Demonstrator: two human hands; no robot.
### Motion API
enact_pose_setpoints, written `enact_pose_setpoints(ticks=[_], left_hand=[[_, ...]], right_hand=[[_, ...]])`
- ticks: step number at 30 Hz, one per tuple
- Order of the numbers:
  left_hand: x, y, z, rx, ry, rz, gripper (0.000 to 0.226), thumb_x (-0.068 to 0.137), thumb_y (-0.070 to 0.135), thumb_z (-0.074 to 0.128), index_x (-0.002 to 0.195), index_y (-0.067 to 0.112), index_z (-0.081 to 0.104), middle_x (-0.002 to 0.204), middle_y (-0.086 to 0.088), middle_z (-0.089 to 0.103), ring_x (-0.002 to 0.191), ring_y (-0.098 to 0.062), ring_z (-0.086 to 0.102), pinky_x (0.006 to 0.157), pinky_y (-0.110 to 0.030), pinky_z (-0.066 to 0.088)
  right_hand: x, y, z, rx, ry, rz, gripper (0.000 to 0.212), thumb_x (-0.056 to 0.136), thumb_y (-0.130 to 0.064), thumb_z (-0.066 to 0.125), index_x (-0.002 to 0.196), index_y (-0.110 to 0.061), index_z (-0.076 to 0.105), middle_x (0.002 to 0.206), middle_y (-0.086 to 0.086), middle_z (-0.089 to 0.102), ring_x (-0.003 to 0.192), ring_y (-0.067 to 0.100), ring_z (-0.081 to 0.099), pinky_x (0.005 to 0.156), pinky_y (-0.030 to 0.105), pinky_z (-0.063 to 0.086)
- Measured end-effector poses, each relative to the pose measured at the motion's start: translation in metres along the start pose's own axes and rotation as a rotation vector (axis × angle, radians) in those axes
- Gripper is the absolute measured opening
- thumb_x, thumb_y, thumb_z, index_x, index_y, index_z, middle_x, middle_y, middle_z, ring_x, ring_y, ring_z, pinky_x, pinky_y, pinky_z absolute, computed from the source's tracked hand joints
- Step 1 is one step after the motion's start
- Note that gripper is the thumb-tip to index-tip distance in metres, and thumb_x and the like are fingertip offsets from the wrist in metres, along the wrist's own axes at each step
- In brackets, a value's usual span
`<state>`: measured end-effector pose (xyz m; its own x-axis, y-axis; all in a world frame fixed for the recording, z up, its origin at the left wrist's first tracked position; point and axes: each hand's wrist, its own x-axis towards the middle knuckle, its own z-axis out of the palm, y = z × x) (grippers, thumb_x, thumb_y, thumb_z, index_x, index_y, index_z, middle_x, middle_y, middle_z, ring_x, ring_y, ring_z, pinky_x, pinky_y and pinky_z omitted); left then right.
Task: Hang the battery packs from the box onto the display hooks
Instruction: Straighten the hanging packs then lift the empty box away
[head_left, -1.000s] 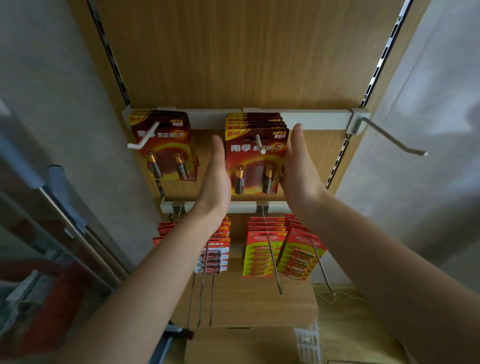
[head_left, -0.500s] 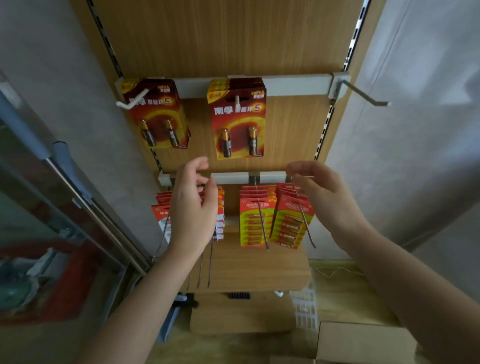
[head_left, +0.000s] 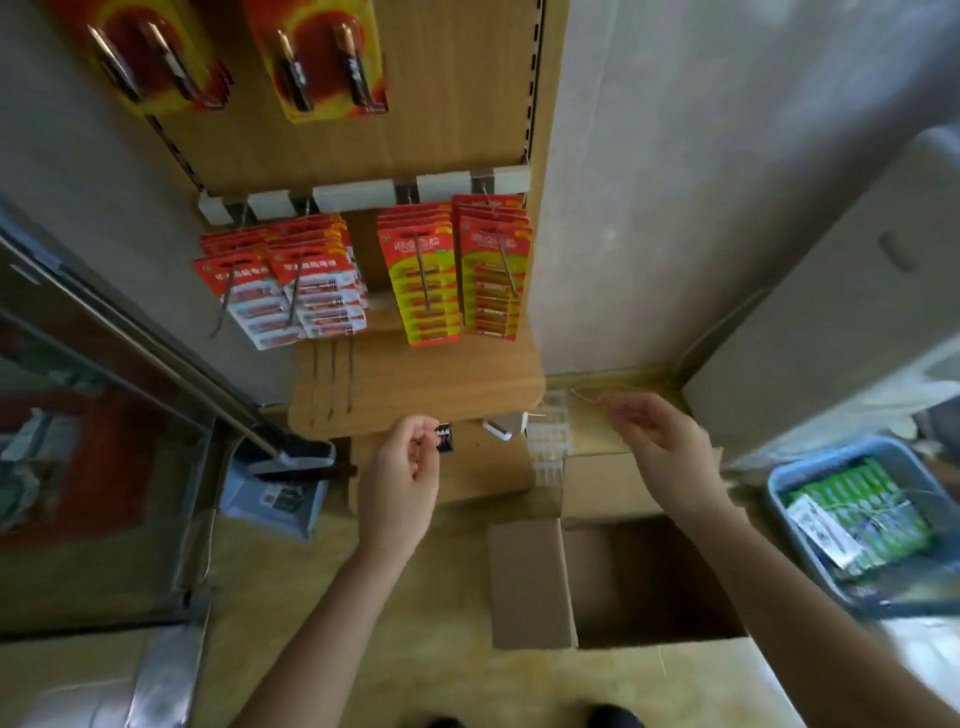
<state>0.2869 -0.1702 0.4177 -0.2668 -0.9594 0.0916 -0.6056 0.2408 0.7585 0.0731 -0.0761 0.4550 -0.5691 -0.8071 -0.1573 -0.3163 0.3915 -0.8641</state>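
Currently left hand (head_left: 400, 488), centre frame: fingers loosely curled, holding nothing. Open cardboard box (head_left: 649, 582) lies to its lower right, just below right hand (head_left: 670, 447), the nearer one; interior dark, contents indiscernible. Right fingers relaxed, blurred, empty. Green battery packs (head_left: 862, 525) lie in blue bin (head_left: 776, 488), far right.

both hands have dropped away from the red two-battery packs (head_left: 322, 57), which now sit cropped at the upper left edge of the frame. the left hand (head_left: 400, 488) hangs at mid-frame below the wooden shelf (head_left: 415, 384), fingers loosely curled, and the right hand (head_left: 670, 452) is right of it, blurred. an open cardboard box (head_left: 524, 582) at lower centre and a blue basket (head_left: 777, 496) of green packs (head_left: 862, 514) at the right edge have come into view.
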Motion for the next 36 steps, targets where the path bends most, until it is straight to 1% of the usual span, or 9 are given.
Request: enact_pose_setpoints(ticks=[5,9,14,20,23,26,29,32,36], left_hand=[[-0.051,-0.01,0.072,0.132,-0.159,-0.119,0.015,0.088,0.01,0.054,0.098,0.017,0.062,0.091,0.005,0.067,0.079,-0.011,0.061,0.068,-0.025,0.05],[-0.085,-0.022,0.136,0.234,-0.314,-0.284,0.023,0.092,0.017,0.05,0.113,0.019,0.058,0.103,0.003,0.067,0.086,-0.014,0.063,0.067,-0.026,0.049],[-0.119,-0.063,0.221,0.269,-0.557,-0.472,0.036,0.095,0.026,0.045,0.129,0.015,0.048,0.128,0.0,0.056,0.113,-0.017,0.055,0.088,-0.03,0.049],[-0.134,-0.123,0.319,0.407,-0.762,-0.604,0.061,0.094,0.04,0.044,0.144,0.011,0.025,0.142,-0.009,0.042,0.123,-0.026,0.05,0.097,-0.036,0.047],[-0.136,-0.153,0.367,0.375,-0.781,-0.67,0.076,0.091,0.045,0.046,0.147,0.009,0.008,0.146,-0.016,0.034,0.122,-0.032,0.05,0.092,-0.035,0.048],[-0.139,-0.184,0.403,0.38,-0.683,-0.7,0.09,0.087,0.043,0.055,0.146,0.003,0.001,0.152,-0.02,0.018,0.135,-0.036,0.031,0.106,-0.043,0.036],[-0.142,-0.208,0.423,0.487,-0.571,-0.715,0.078,0.085,0.038,0.06,0.141,0.001,0.022,0.134,-0.021,0.045,0.113,-0.037,0.054,0.088,-0.043,0.05],[-0.145,-0.217,0.431,0.397,-0.547,-0.717,0.028,0.088,0.026,0.056,0.099,0.001,0.06,0.091,-0.017,0.066,0.078,-0.032,0.064,0.064,-0.035,0.052],[-0.141,-0.211,0.413,0.328,-0.492,-0.683,0.02,0.088,0.02,0.056,0.083,0.0,0.06,0.083,-0.018,0.065,0.076,-0.035,0.063,0.06,-0.034,0.05]], right_hand=[[-0.009,0.092,-0.04,-0.171,-0.078,0.116,0.02,0.093,-0.01,0.049,0.107,-0.017,0.061,0.099,-0.005,0.062,0.095,0.01,0.056,0.071,0.013,0.039],[-0.005,0.182,-0.078,-0.266,-0.075,0.235,0.022,0.089,-0.007,0.052,0.104,-0.018,0.064,0.104,0.002,0.067,0.099,0.021,0.061,0.084,0.028,0.046],[-0.005,0.293,-0.104,-0.393,-0.092,0.393,0.027,0.085,-0.002,0.054,0.11,-0.008,0.062,0.111,0.01,0.066,0.093,0.025,0.061,0.084,0.03,0.045],[0.003,0.424,-0.088,-0.525,-0.281,0.614,0.051,0.089,-0.026,0.059,0.132,-0.005,0.045,0.135,0.016,0.051,0.121,0.03,0.051,0.101,0.038,0.042],[0.017,0.474,-0.069,-0.62,-0.312,0.644,0.064,0.089,-0.035,0.055,0.142,-0.008,0.03,0.145,0.013,0.039,0.132,0.029,0.04,0.107,0.039,0.034],[0.029,0.514,-0.049,-0.622,-0.284,0.667,0.065,0.086,-0.033,0.06,0.139,-0.007,0.032,0.138,0.016,0.046,0.125,0.031,0.045,0.099,0.036,0.038],[0.031,0.542,-0.032,-0.624,-0.213,0.705,0.056,0.086,-0.03,0.061,0.132,-0.006,0.039,0.125,0.018,0.056,0.112,0.034,0.054,0.083,0.033,0.042],[0.03,0.555,-0.021,-0.667,-0.11,0.703,0.035,0.09,-0.025,0.054,0.119,-0.004,0.054,0.107,0.023,0.065,0.099,0.037,0.06,0.071,0.033,0.041],[0.023,0.535,-0.019,-0.648,-0.075,0.665,0.027,0.091,-0.023,0.053,0.107,-0.003,0.06,0.098,0.024,0.066,0.092,0.038,0.061,0.067,0.034,0.041]])
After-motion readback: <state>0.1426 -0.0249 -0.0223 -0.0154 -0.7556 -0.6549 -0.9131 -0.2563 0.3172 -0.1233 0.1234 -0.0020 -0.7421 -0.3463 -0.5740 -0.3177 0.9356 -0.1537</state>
